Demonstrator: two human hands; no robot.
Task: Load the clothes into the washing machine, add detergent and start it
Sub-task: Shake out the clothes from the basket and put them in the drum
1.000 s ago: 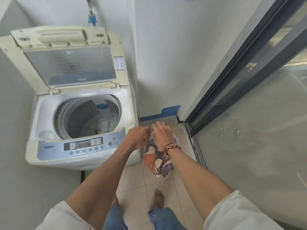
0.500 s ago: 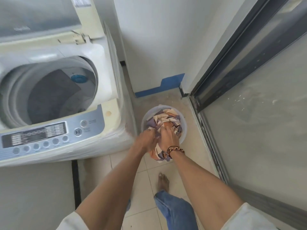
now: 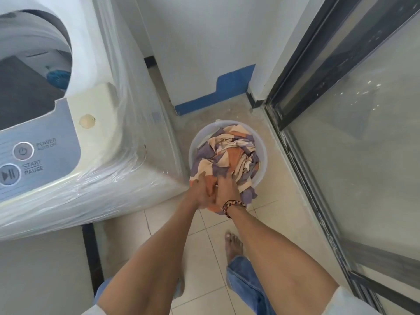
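Nearest the camera, two bare forearms reach forward and down from white sleeves, above blue jeans and a bare foot (image 3: 233, 244) on the pale tiled floor (image 3: 200, 258). The left hand (image 3: 201, 193) and the right hand (image 3: 227, 189) meet side by side at the near edge of a bundle of clothes (image 3: 229, 158), a crumpled cloth patterned in purple, orange and cream. Both hands have their fingers curled into the fabric and grip it; a braided bracelet (image 3: 233, 204) circles the right wrist. The clothes fill a translucent white basin (image 3: 261, 151) standing on the floor, with some cloth spilling over its near rim. Just beside the basin on the left stands the washing machine (image 3: 102, 155), wrapped in clear plastic film, its drum opening (image 3: 29, 87) uncovered and its power and start/pause buttons visible. To the right runs a dark-framed glass sliding door (image 3: 354, 137). Beyond the basin, a white wall carries a strip of blue paint (image 3: 229, 87) at its base.
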